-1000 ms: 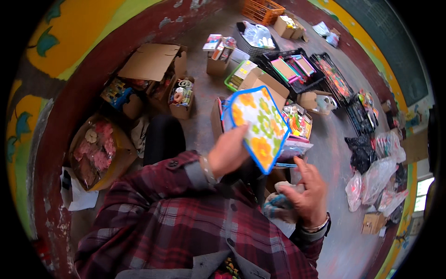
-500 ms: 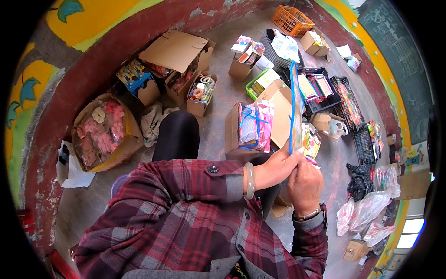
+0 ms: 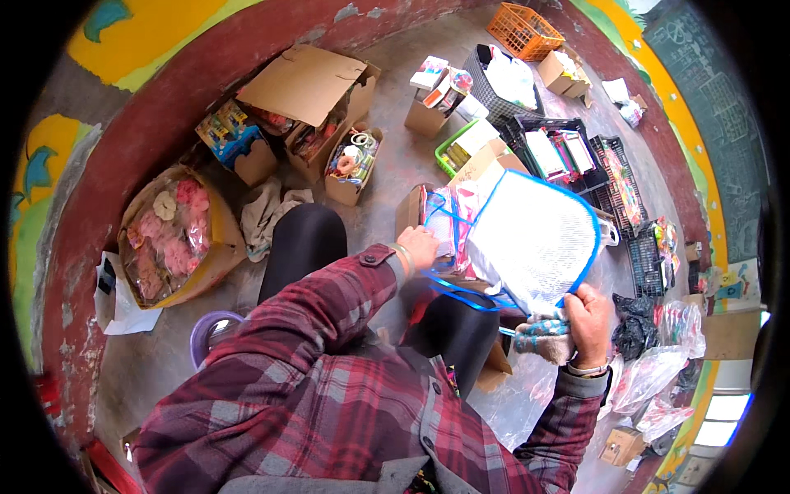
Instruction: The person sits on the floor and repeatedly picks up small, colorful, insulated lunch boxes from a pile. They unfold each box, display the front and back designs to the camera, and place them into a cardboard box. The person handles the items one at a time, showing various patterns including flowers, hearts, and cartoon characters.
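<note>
A white, ribbed-looking sheet piece with blue edging is spread out to the right of the folded stack. My right hand pinches its lower right corner. A patterned blue, white and beige cloth hangs beside those fingers. My left hand is closed at the left side of a pink and grey folded stack in a cardboard box; what its curled fingers grip is hidden. Loose blue straps run between the hands, below the sheet piece.
Cardboard boxes and a box of pink flowers stand left. A green basket, black crates and an orange crate are beyond. Plastic bags lie right, with a purple basin near my leg.
My hands, together before, have moved apart, left to the stack and right outward. The blue-edged piece, earlier edge-on and upright, now lies spread flat. The patterned cloth has come into view.
</note>
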The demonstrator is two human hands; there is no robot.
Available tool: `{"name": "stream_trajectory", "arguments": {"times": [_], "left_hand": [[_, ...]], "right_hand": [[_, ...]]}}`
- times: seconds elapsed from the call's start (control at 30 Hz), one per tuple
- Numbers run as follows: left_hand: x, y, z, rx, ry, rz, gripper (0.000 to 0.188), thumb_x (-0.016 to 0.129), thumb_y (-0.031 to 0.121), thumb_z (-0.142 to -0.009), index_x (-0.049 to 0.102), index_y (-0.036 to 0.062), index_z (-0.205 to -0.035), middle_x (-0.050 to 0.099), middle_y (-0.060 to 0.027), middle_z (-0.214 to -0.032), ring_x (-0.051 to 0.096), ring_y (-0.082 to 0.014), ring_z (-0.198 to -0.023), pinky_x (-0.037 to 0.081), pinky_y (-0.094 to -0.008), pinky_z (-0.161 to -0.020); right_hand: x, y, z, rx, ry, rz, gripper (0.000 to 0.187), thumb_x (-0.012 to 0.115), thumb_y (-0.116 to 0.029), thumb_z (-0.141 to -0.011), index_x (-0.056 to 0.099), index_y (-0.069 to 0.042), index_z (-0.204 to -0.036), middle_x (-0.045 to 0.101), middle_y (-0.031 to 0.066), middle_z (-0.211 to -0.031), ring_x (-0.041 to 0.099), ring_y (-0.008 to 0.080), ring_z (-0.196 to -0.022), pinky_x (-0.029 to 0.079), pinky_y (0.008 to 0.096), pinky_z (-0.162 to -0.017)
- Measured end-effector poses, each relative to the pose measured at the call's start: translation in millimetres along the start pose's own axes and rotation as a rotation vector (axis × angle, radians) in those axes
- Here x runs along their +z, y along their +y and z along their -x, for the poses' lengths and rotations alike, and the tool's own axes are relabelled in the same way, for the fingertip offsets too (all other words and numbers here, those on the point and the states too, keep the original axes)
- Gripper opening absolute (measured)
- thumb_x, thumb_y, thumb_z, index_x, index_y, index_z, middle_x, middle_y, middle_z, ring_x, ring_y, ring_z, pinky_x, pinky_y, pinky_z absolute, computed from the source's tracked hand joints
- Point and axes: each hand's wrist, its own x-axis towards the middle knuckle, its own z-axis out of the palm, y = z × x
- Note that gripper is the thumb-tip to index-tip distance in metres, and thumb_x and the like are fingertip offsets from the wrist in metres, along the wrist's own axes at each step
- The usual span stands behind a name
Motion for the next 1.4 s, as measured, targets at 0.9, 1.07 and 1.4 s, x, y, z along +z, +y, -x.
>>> {"name": "stream_trajectory", "arguments": {"times": [0.9, 1.07, 1.4], "left_hand": [[-16, -9, -10, -0.591, 0.004, 0.416, 0.047, 0.062, 0.030, -0.077, 0.053, -0.0037, -0.109, 0.057, -0.0241, -0.113, 0.052, -0.0401, -0.108, 0.044, -0.0448, -0.090], [15, -25, -11, -0.646, -0.002, 0.551, 0.029, 0.055, 0.021, -0.075, 0.062, 0.0020, -0.096, 0.062, -0.0230, -0.099, 0.059, -0.0381, -0.095, 0.046, -0.0443, -0.084], [-6, -19, -9, -0.610, -0.064, 0.609, 0.028, 0.053, 0.021, -0.077, 0.064, 0.0061, -0.099, 0.064, -0.0191, -0.099, 0.059, -0.0363, -0.096, 0.046, -0.0438, -0.083]], "right_hand": [[65, 8, -60, -0.122, -0.175, 0.097, 0.013, 0.048, -0.006, -0.071, 0.051, 0.006, -0.068, 0.048, 0.0110, -0.055, 0.047, 0.0147, -0.054, 0.039, 0.0315, -0.052], [81, 28, -87, -0.098, -0.286, 0.220, 0.021, 0.049, -0.014, -0.069, 0.058, 0.005, -0.073, 0.056, 0.0212, -0.064, 0.056, 0.0293, -0.058, 0.043, 0.0380, -0.059], [165, 57, -179, -0.120, -0.436, 0.577, 0.024, 0.053, -0.019, -0.068, 0.066, 0.000, -0.077, 0.062, 0.0250, -0.081, 0.061, 0.0396, -0.078, 0.049, 0.0434, -0.070]]}}
